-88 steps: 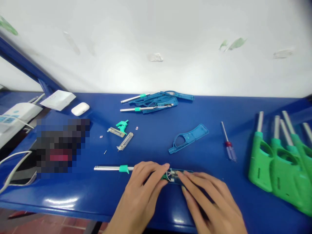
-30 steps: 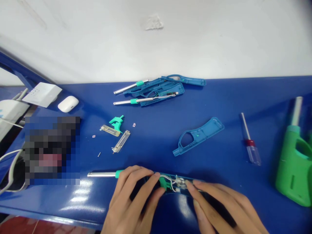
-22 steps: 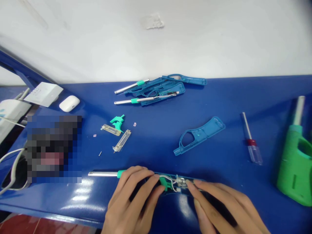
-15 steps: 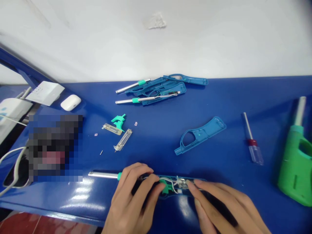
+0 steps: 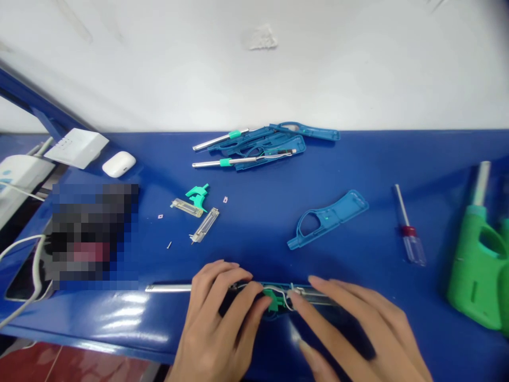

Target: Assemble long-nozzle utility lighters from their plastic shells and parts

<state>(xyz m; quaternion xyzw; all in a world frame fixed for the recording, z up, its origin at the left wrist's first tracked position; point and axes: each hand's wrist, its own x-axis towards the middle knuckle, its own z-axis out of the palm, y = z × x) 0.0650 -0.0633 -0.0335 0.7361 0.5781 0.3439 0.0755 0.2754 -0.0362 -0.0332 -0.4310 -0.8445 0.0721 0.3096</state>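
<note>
White wall (image 5: 178, 69) behind, blue table (image 5: 358, 164) below. Over the near part of it, left hand (image 5: 222, 318) with fingers curled down, grasping an opened lighter (image 5: 274, 285); right hand (image 5: 358, 323) loose, fingers parted, thumb well apart, forefinger tip at the white wires (image 5: 288, 302), touching or just above impossible to tell. Lighter itself lengthwise along the near side, partly under both hands, metal tube (image 5: 169, 288) toward the left, green trigger (image 5: 274, 301) bare between the hands. At far right, green lighters (image 5: 473, 265), one cut off by the edge of view. Near the wall, a pile of blue lighter parts (image 5: 262, 146). Mid-table, one blue shell (image 5: 334, 217), then a screwdriver (image 5: 413, 246) farther right. Left of centre, two clear plastic parts (image 5: 204, 225) beside green plastic bits (image 5: 198, 197). Smallest, near those: two pale tags (image 5: 225, 199) and a screw (image 5: 169, 245).
</note>
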